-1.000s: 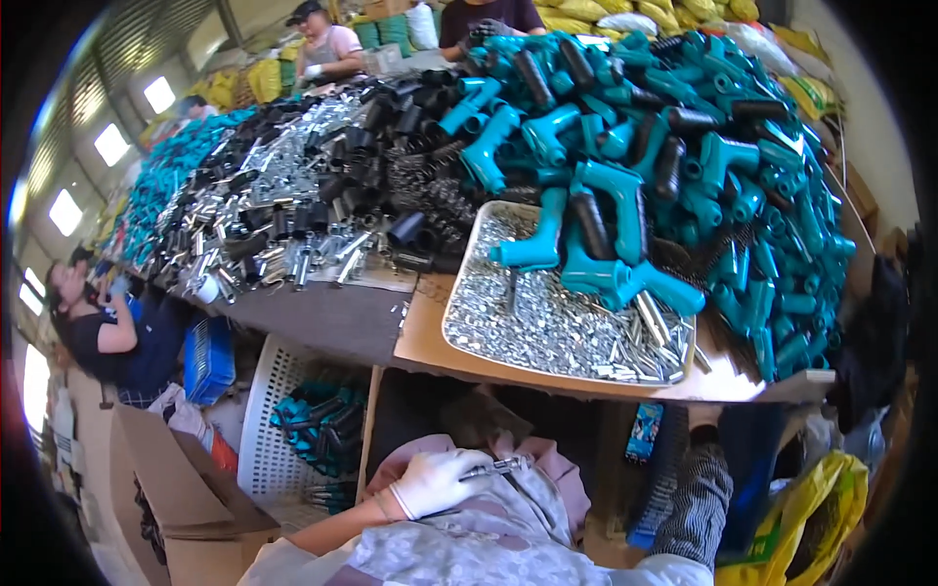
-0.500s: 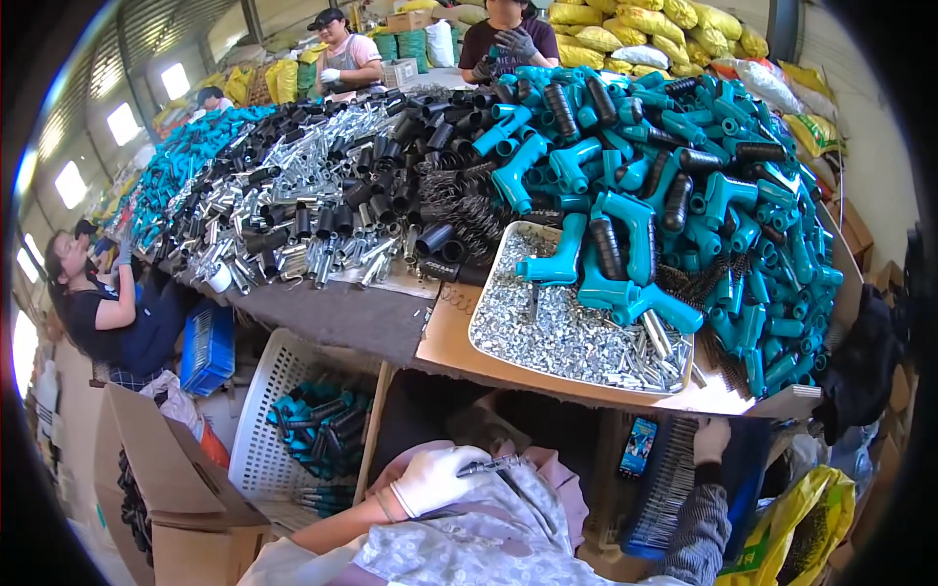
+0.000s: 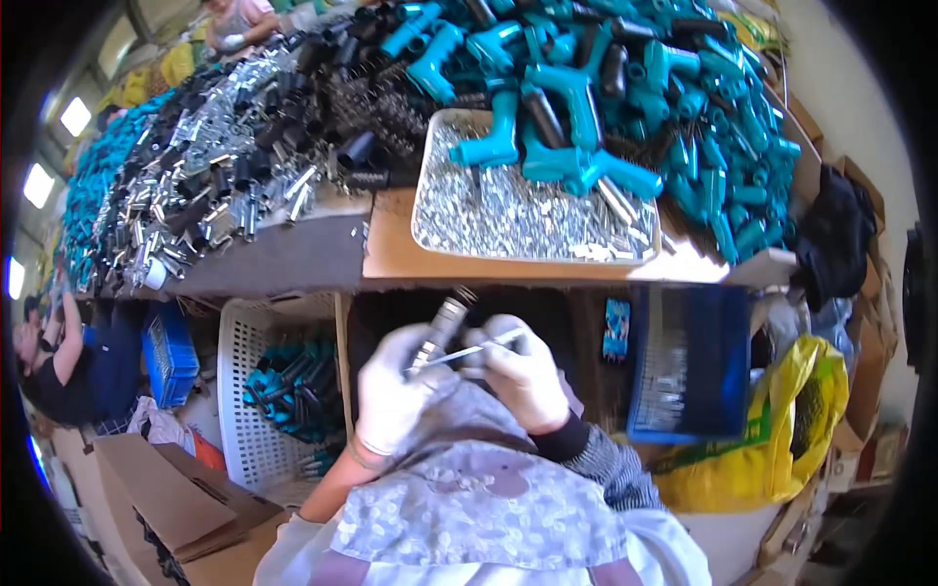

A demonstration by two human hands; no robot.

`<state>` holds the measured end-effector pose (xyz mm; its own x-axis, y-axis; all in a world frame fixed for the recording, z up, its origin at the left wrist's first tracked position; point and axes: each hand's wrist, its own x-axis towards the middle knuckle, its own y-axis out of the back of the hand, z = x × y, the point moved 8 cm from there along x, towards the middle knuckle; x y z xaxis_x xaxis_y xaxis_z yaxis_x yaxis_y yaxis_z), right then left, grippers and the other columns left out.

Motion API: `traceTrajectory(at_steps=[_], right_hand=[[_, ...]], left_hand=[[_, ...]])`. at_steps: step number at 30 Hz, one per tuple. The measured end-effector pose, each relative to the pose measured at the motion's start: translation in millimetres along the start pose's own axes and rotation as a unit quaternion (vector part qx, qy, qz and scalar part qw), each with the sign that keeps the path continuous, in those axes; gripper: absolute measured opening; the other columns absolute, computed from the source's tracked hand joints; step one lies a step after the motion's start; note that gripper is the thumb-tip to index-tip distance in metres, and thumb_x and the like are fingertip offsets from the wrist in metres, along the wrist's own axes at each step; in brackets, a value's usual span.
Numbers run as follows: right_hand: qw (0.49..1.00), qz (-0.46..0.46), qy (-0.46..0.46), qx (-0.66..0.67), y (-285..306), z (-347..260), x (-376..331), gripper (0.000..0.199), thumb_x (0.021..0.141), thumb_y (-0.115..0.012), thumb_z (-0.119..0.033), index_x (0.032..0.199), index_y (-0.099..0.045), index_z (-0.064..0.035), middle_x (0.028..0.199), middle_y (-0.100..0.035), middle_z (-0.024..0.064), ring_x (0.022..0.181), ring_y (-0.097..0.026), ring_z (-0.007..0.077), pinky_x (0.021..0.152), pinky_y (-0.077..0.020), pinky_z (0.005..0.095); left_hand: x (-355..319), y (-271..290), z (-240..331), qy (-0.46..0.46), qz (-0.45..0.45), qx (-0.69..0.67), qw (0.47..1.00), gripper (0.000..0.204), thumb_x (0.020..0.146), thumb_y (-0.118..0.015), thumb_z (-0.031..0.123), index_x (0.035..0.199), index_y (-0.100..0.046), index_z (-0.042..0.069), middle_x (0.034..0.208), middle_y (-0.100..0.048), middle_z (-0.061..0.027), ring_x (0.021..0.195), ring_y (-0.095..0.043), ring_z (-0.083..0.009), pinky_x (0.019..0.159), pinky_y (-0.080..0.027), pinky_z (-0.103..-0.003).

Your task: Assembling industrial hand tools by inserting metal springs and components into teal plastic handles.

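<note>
My left hand [image 3: 396,391], in a white glove, grips a short metal cylinder part [image 3: 442,327] that points up and to the right. My right hand [image 3: 523,376], also gloved, pinches a thin metal pin [image 3: 479,349] whose tip meets the cylinder. Both hands are close together over my lap, just below the table's front edge. Above them on the table sits a metal tray [image 3: 430,210] full of small silver pins, with teal plastic handles [image 3: 576,146] lying across its far side.
A big heap of teal handles [image 3: 703,107], black tubes [image 3: 322,88] and silver tubes [image 3: 186,205] covers the table. A white basket [image 3: 239,391] with teal parts stands at lower left, a cardboard box [image 3: 166,498] beside it, a blue crate [image 3: 689,361] and yellow bag [image 3: 782,430] at right. Other people work at left and top.
My view has tipped down and closer to the table. My right hand has come into view with a pin, and both hands have risen and joined on the metal cylinder.
</note>
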<state>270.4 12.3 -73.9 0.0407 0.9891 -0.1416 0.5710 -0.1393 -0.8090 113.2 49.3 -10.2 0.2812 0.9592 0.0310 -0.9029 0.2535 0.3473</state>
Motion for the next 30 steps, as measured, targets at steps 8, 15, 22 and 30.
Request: traceTrajectory(at_steps=[8, 15, 22, 30], right_hand=[[0.974, -0.064, -0.066, -0.209, -37.7, 26.1, -7.5, 0.034, 0.093, -0.071, -0.007, 0.122, -0.060, 0.0064, 0.104, -0.071, 0.0133, 0.091, -0.072, 0.0204, 0.082, -0.0596, 0.0323], [0.941, -0.080, -0.081, -0.319, -34.3, 24.4, -22.3, 0.036, 0.094, -0.070, -0.009, 0.125, -0.061, 0.0072, 0.108, -0.072, 0.0141, 0.093, -0.072, 0.0187, 0.080, -0.0600, 0.0311], [0.941, -0.079, -0.102, -0.312, -33.8, 24.9, -10.2, 0.035, 0.097, -0.068, -0.016, 0.123, -0.063, 0.0067, 0.106, -0.073, 0.0129, 0.091, -0.071, 0.0169, 0.079, -0.0589, 0.0296], [0.932, -0.099, -0.089, -0.336, -24.0, 39.7, -7.7, 0.024, 0.096, -0.068, -0.018, 0.108, -0.065, 0.0021, 0.088, -0.065, 0.0037, 0.076, -0.060, 0.0118, 0.069, -0.0501, 0.0283]], left_hand=[[-16.6, 53.0, -28.4, 0.041, 0.126, -0.158, 0.979, 0.031, 0.088, -0.065, 0.004, 0.118, -0.064, -0.004, 0.082, -0.061, -0.0002, 0.058, -0.049, -0.0030, 0.052, -0.041, -0.020], [-20.6, 47.1, -34.0, 0.055, 0.097, -0.149, 0.983, 0.030, 0.088, -0.066, 0.005, 0.117, -0.065, -0.004, 0.082, -0.062, -0.0004, 0.058, -0.049, -0.0029, 0.052, -0.041, -0.020], [-7.0, 48.9, -43.6, 0.010, 0.091, -0.100, 0.991, 0.028, 0.091, -0.059, -0.001, 0.118, -0.062, -0.006, 0.084, -0.063, -0.0031, 0.054, -0.049, -0.0034, 0.048, -0.039, -0.020], [-16.3, 53.4, -28.7, -0.020, 0.083, -0.039, 0.996, 0.033, 0.080, -0.069, 0.004, 0.112, -0.066, -0.005, 0.092, -0.066, -0.0067, 0.082, -0.063, -0.0138, 0.074, -0.053, -0.030]])
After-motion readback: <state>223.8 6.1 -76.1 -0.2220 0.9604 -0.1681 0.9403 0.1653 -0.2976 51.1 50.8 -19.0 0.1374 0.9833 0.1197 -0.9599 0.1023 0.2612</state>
